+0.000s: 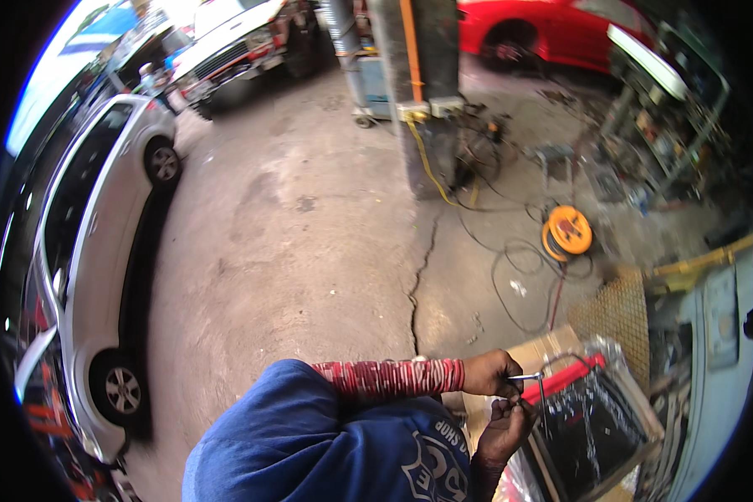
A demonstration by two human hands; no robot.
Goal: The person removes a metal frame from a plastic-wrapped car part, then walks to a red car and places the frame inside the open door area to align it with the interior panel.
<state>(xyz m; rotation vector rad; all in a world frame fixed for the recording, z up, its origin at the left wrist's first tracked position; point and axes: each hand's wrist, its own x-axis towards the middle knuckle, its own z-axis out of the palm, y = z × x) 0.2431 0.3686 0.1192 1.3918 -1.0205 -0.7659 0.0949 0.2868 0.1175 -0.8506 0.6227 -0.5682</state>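
Metal tool (527, 377) clamped in the left hand (488, 373) juts rightward, its bar lying crosswise toward the wrapped black panel (591, 437), the right hand (505, 430) curled just beside it, its hold unclear to me.

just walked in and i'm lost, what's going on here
A person in blue has a metal tool in the left-hand grip. The right-hand grip is just below, fingers bent, though whether it holds anything is too small to tell. Beside them are a dark panel in clear plastic, a red strip and cardboard. A silver car stands off to the left.
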